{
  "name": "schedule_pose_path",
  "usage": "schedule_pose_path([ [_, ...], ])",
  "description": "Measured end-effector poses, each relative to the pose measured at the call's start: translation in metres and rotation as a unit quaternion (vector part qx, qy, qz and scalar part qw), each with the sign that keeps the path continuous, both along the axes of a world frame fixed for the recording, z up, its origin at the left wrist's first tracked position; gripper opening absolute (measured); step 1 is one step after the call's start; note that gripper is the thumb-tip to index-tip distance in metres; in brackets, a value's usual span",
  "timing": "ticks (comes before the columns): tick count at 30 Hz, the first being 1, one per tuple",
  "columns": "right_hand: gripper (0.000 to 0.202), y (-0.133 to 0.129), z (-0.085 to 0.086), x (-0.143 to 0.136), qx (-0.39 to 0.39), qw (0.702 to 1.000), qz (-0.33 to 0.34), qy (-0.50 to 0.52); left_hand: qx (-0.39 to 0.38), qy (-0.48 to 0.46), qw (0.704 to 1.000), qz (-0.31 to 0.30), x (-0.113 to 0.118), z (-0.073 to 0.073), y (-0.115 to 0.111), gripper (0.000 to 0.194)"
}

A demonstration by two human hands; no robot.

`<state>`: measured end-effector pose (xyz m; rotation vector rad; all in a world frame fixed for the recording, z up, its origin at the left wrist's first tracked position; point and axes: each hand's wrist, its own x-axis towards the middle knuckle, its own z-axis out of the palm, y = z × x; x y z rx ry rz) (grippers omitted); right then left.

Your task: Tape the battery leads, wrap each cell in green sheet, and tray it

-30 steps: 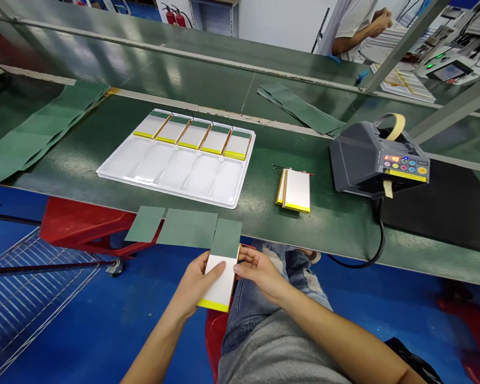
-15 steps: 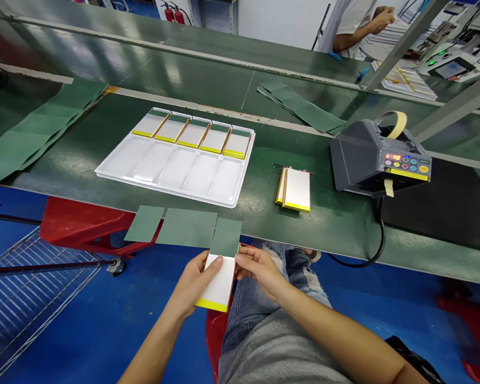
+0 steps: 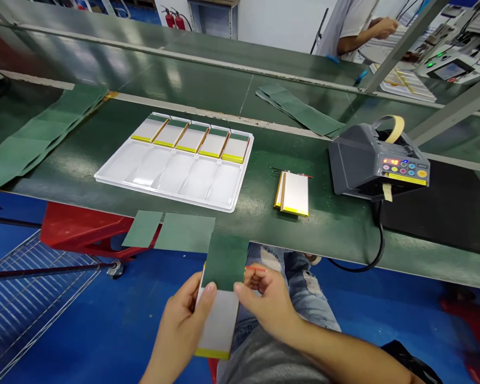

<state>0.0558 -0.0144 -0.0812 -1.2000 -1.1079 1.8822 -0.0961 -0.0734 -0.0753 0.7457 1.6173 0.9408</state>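
Observation:
Over my lap, my left hand [image 3: 183,314] is closed around the left side of a flat white pouch battery cell [image 3: 219,322] with yellow tape along its near end. A green insulating paper piece [image 3: 226,261] covers the cell's far part. My right hand [image 3: 271,300] is closed at the right edge, its thumb at the paper's near corner, with a red wire [image 3: 256,268] by its fingers. Two more green paper pieces [image 3: 184,232] [image 3: 143,228] lie at the bench edge, overhanging it.
A white plastic tray [image 3: 168,184] holds several cells in its far row. More battery cells [image 3: 296,193] are stacked right of it. A grey tape dispenser [image 3: 356,160] stands further right. Green paper strips [image 3: 44,128] lie at left. Across the bench is another person [image 3: 354,32].
The cell and both my hands have come nearer to my body. The green paper piece has come away from the bench edge with the cell.

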Motion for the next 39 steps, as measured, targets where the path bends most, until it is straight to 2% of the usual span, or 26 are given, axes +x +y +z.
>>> schedule_pose_path([
  [2, 0.025, 0.002, 0.012, 0.017, 0.041, 0.995, 0.078, 0.044, 0.042, 0.066, 0.996, -0.033, 0.001, 0.013, -0.008, 0.036],
  [4, 0.036, 0.013, 0.020, 0.035, 0.080, 0.987, 0.118, 0.080, 0.075, 0.140, 0.986, -0.050, 0.003, 0.021, -0.007, 0.032],
  [7, 0.048, 0.035, 0.032, 0.058, 0.174, 0.980, 0.084, 0.041, 0.107, 0.202, 0.969, -0.096, 0.012, 0.025, 0.005, 0.032],
  [11, 0.014, 0.050, 0.052, 0.076, 0.282, 0.951, 0.070, -0.100, 0.130, 0.235, 0.943, -0.198, 0.025, 0.026, 0.018, 0.055],
  [13, 0.016, 0.051, 0.058, 0.079, 0.291, 0.945, 0.076, -0.131, 0.163, 0.253, 0.925, -0.234, 0.030, 0.027, 0.019, 0.067],
  [16, 0.021, 0.051, 0.055, 0.081, 0.223, 0.966, 0.086, -0.101, 0.244, 0.266, 0.891, -0.274, 0.035, 0.029, 0.017, 0.076],
  [19, 0.031, 0.048, 0.044, 0.078, 0.083, 0.988, 0.133, 0.007, 0.306, 0.264, 0.872, -0.277, 0.037, 0.030, 0.012, 0.077],
  [23, 0.043, 0.039, 0.030, 0.073, -0.091, 0.965, 0.216, 0.113, 0.344, 0.223, 0.874, -0.259, 0.038, 0.027, 0.007, 0.085],
  [25, 0.045, 0.035, 0.026, 0.073, -0.132, 0.951, 0.250, 0.123, 0.328, 0.209, 0.885, -0.256, 0.040, 0.024, 0.008, 0.091],
  [27, 0.045, 0.034, 0.024, 0.073, -0.128, 0.948, 0.263, 0.127, 0.284, 0.202, 0.900, -0.260, 0.042, 0.022, 0.013, 0.089],
  [30, 0.043, 0.034, 0.026, 0.076, -0.060, 0.954, 0.267, 0.120, 0.224, 0.182, 0.921, -0.262, 0.046, 0.023, 0.022, 0.059],
  [32, 0.038, 0.037, 0.030, 0.078, 0.022, 0.956, 0.277, 0.090, 0.184, 0.132, 0.941, -0.251, 0.049, 0.025, 0.027, 0.035],
  [33, 0.034, 0.038, 0.032, 0.080, 0.074, 0.955, 0.282, 0.061, 0.163, 0.089, 0.953, -0.241, 0.050, 0.025, 0.029, 0.030],
  [35, 0.022, 0.044, 0.034, 0.083, 0.160, 0.951, 0.264, -0.010, 0.118, -0.017, 0.973, -0.200, 0.053, 0.026, 0.033, 0.034],
  [36, 0.017, 0.047, 0.035, 0.084, 0.177, 0.954, 0.241, -0.030, 0.098, -0.074, 0.977, -0.174, 0.055, 0.026, 0.035, 0.039],
  [37, 0.017, 0.050, 0.034, 0.085, 0.175, 0.960, 0.218, -0.027, 0.080, -0.127, 0.977, -0.152, 0.057, 0.026, 0.036, 0.043],
  [39, 0.036, 0.057, 0.033, 0.084, 0.137, 0.969, 0.197, 0.053, 0.036, -0.198, 0.972, -0.120, 0.062, 0.025, 0.038, 0.050],
])
